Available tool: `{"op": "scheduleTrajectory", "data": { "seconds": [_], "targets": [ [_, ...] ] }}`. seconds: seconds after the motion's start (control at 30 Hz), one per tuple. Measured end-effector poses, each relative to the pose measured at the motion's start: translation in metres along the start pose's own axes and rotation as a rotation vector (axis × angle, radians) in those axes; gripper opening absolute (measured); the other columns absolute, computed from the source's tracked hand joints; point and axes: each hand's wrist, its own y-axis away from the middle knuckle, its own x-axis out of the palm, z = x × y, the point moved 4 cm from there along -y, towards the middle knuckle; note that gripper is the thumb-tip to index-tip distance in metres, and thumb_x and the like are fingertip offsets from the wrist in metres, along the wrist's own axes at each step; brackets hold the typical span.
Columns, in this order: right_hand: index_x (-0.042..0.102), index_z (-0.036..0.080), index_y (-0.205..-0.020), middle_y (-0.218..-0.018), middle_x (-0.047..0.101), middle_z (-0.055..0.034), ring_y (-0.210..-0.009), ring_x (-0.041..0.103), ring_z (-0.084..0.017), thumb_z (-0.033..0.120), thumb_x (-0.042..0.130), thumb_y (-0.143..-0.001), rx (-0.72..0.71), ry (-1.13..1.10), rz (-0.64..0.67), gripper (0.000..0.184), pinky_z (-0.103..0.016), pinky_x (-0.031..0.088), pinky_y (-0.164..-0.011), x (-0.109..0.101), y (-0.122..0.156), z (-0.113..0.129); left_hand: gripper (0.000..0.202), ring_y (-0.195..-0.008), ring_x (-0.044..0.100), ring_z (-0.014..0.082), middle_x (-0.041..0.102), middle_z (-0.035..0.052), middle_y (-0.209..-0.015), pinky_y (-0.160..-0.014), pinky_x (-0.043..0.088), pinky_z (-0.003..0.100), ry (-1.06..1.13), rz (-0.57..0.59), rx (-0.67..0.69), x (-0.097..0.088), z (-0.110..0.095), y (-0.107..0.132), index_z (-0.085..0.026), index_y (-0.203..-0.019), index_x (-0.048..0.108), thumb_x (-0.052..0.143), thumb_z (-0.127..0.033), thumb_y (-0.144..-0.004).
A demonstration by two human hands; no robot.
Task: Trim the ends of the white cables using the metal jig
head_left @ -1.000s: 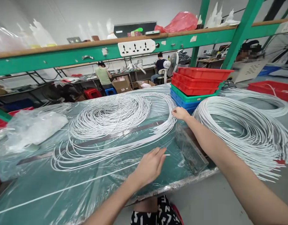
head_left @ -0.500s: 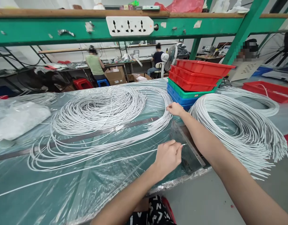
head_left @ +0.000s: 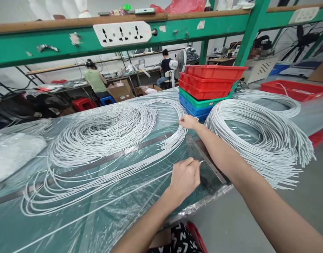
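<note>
Left hand [head_left: 186,177]: grip was clamped on wire [head_left: 161,177], near tip.
Right hand [head_left: 188,122]: was clamped on bundle [head_left: 178,138].
Wire care: I judged light pinch safest against kinks.

A workshop: white cable coils [head_left: 105,135] flank stacked bins [head_left: 206,88]; beyond the bins, people [head_left: 165,65] face what looks like a cluttered counter [head_left: 154,67].

1. My feed shows bright, diffuse illumination across the worktop [head_left: 72,233].
2. Glare streaks its plastic film [head_left: 119,219], with glints along the near edge.
3. Deep shade lies beyond the far-left edge.
4. I resolve individual white cables [head_left: 279,147]; background detail softens.
5. Wide-angle distortion enlarges the right forearm [head_left: 256,186]; pixelation covers a background head [head_left: 257,49].
</note>
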Motion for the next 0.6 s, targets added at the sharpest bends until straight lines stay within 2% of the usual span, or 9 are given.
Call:
{"op": "scheduleTrajectory", "data": {
  "seconds": [0.6],
  "targets": [
    [0.074,0.019,-0.1,-0.093,0.072,-0.0056,-0.09,0.063,-0.017,0.03,0.056,-0.088,-0.021,-0.032,0.025,0.025,-0.021,0.041,-0.074,0.0039,-0.0043,0.0019,0.032,-0.061,0.055,0.0132,0.058,0.002,-0.07,-0.055,0.031,0.028,-0.032,-0.012,0.008,-0.0012,-0.0029,-0.0015,-0.018,-0.079,0.061,0.036,-0.021,-0.098]
  ]
}}
